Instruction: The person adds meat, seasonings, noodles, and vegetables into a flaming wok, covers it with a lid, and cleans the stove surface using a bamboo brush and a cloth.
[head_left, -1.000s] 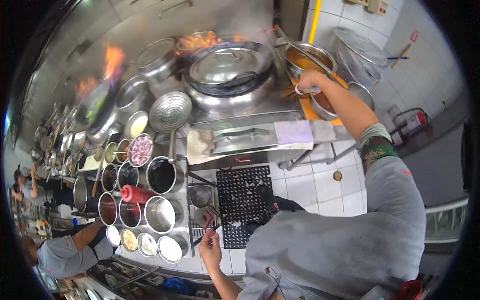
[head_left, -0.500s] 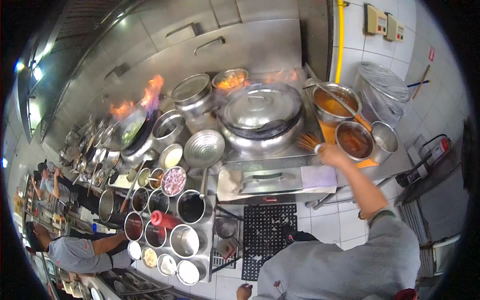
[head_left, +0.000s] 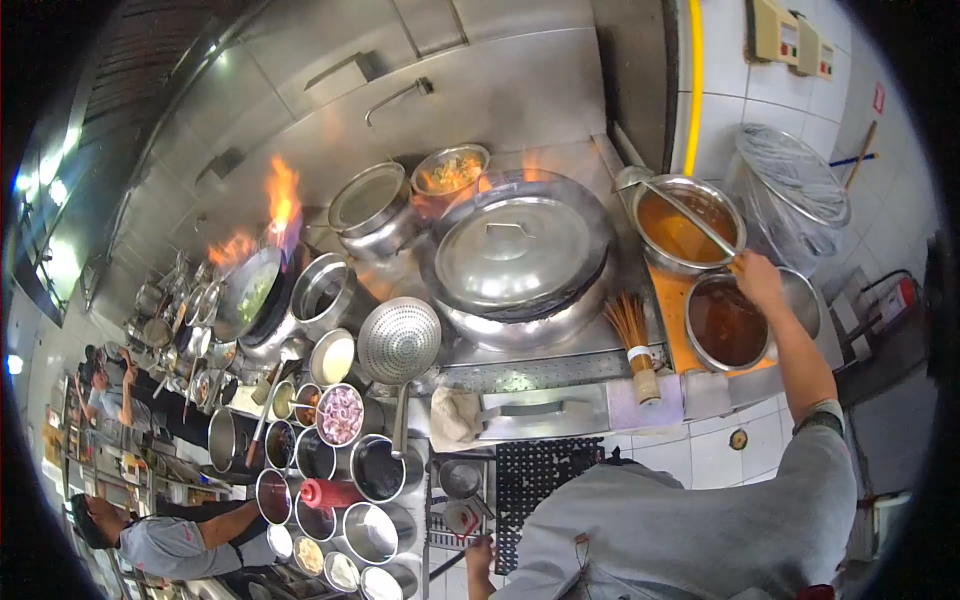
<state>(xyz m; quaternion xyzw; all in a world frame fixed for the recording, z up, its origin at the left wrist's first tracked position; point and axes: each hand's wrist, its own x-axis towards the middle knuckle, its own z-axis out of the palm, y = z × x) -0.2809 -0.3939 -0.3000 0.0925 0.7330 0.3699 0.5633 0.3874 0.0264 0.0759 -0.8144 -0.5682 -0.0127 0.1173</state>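
My right hand is closed round the handle of a long ladle. The ladle lies slantwise over a steel pot of orange liquid, its bowl beyond the pot's far left rim. Just below my hand is a second pot with dark red-brown sauce. A bamboo wok brush rests by the stove's front edge, out of my hand. Left of it sits a large wok with a domed metal lid. Low by my body hangs my left hand, small in view, its fingers unclear.
Flames rise round a wok at the left. A perforated strainer lies beside several ingredient pots, one holding chopped onion. A co-worker stands at lower left. A plastic-covered bin stands at the right.
My right hand has let go of the wok brush, now at the stove's front edge, and has moved up and right to grip the ladle. The whole view has shifted slightly.
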